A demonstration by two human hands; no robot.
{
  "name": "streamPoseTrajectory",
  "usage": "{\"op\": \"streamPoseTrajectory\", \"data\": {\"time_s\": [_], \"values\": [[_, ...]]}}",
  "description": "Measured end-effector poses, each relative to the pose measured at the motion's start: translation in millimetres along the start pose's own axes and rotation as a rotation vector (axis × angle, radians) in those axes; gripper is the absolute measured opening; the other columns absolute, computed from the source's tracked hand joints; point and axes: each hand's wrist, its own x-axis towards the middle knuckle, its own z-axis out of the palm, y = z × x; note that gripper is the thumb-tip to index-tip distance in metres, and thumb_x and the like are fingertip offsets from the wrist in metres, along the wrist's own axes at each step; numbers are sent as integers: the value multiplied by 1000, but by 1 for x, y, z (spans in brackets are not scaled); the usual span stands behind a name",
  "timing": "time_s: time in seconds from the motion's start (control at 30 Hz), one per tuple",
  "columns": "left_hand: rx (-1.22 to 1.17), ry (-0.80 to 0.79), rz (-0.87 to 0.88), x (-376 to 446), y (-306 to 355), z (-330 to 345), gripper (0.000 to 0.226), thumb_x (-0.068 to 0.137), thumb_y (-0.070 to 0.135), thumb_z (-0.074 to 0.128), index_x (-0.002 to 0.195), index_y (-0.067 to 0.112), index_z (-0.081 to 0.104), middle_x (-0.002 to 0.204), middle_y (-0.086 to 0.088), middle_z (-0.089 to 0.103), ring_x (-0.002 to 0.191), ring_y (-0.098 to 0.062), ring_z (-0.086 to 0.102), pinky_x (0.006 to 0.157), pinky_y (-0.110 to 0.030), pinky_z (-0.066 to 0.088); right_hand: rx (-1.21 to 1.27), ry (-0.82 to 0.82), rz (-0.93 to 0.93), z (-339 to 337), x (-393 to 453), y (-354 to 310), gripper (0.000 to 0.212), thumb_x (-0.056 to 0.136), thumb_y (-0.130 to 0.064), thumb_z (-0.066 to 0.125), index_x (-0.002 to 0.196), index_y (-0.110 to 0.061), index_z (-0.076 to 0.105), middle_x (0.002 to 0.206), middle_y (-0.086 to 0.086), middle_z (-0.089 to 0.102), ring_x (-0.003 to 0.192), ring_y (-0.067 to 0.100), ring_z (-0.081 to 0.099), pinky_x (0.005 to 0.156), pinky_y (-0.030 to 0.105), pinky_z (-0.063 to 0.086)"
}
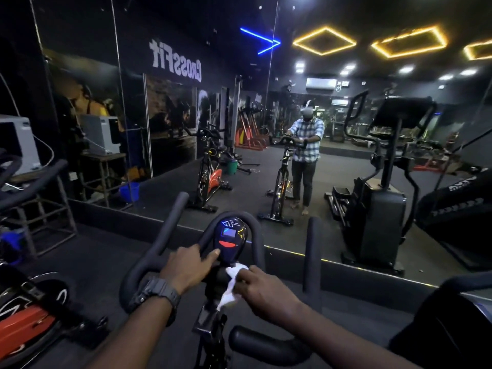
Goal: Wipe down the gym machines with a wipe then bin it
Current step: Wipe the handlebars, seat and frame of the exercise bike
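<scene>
A black exercise bike stands right in front of me, its curved handlebar [149,262] spreading left and right. Its small console [231,235] with a blue screen and red button sits at the centre. My left hand [186,267], with a dark watch on the wrist, grips the handlebar just left of the console, the forefinger touching the console's lower edge. My right hand [262,288] is closed on a crumpled white wipe [231,283], pressed against the stem below the console.
A mirror wall [186,129] rises just beyond the bike, reflecting me and the gym. An orange and black bike [29,320] sits at the lower left. A black stepper machine [378,209] stands to the right, a metal stand [45,209] with a grey box to the left.
</scene>
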Motion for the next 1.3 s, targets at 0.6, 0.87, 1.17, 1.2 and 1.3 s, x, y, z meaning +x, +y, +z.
{"op": "streamPoseTrajectory", "data": {"time_s": [0.6, 0.87, 1.17, 1.2, 1.3], "values": [[-570, 97, 6, -8, 31, 12, 50, 107, 30, 28, 108, 4, 70, 122, -24, 64, 123, -35, 51, 100, -33, 32, -101, 248, 255, -62, 96, 30, 14, 85, -15, 61, 97, -8, 61, 102, 11, 52, 97, 31, 51, 62, 44, 53], [-641, 92, -24, -7, 31, 13, 56, 106, 41, 24, 101, 9, 70, 120, -23, 66, 120, -39, 55, 101, -38, 38, -125, 64, -95, -37, 66, 22, 17, 80, -21, 66, 92, -10, 66, 92, 9, 57, 86, 30, 55, 56, 38, 53], [-795, 130, -42, 0, 30, 22, 50, 106, 40, 25, 130, 12, 59, 129, -13, 62, 125, -28, 53, 94, -28, 35, 2, 194, -10, -43, 100, 20, 19, 84, -13, 58, 99, -4, 64, 96, 14, 61, 92, 34, 56, 82, 42, 45], [-801, 125, -35, 0, 28, 24, 50, 106, 41, 26, 129, 13, 61, 128, -12, 62, 124, -27, 53, 94, -29, 35, 11, 186, -50, -41, 96, 22, 18, 83, -11, 60, 99, -3, 65, 97, 14, 64, 93, 33, 57, 83, 40, 44], [-867, 100, -71, 6, 20, 30, 62, 102, 53, 25, 115, 12, 69, 118, -11, 68, 117, -28, 59, 98, -36, 42, -84, 179, -120, -45, 88, 32, 10, 75, -8, 67, 84, -9, 69, 86, 7, 66, 84, 29, 59, 68, 38, 51]]}}
